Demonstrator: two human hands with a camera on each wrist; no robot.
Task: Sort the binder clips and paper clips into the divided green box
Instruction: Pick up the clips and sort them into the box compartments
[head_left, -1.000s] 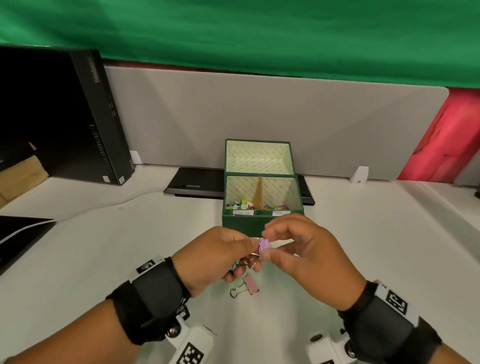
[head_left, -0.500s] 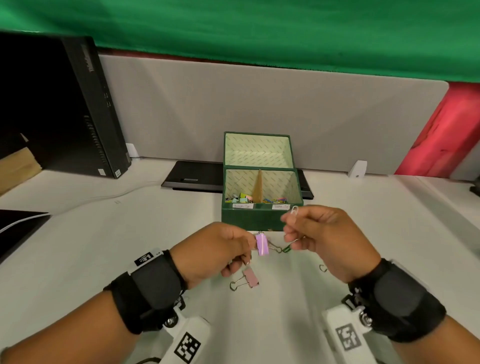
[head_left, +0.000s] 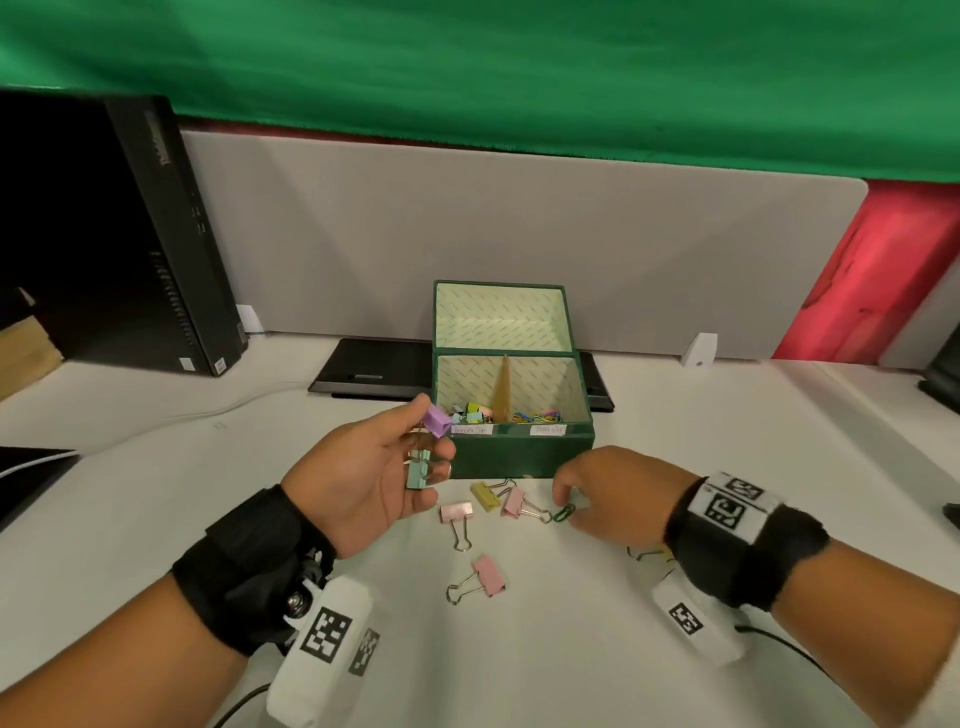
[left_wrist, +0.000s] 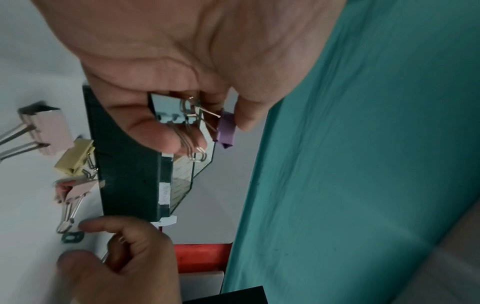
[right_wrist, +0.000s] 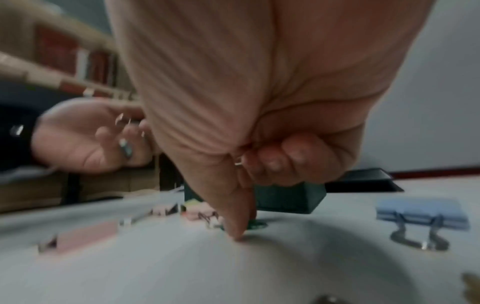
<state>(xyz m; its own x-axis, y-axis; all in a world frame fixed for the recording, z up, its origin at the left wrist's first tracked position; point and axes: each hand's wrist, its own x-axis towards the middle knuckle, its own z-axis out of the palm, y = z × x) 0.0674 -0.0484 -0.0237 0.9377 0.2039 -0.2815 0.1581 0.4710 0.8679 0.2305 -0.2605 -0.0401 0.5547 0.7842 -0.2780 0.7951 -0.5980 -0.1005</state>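
Observation:
The green box stands open, with binder clips left of its divider and paper clips right of it. My left hand, palm up at the box's left front corner, pinches a purple binder clip and holds a teal binder clip. My right hand is down on the table in front of the box. Its thumb and forefinger touch a green paper clip. A silver paper clip is tucked in its curled fingers.
On the white table in front of the box lie a yellow binder clip and three pink ones. A blue binder clip lies right of my right hand. A black computer stands far left.
My left hand rose and turned palm up towards the box with the purple clip. My right hand dropped to the table by the green paper clip, no longer beside the left.

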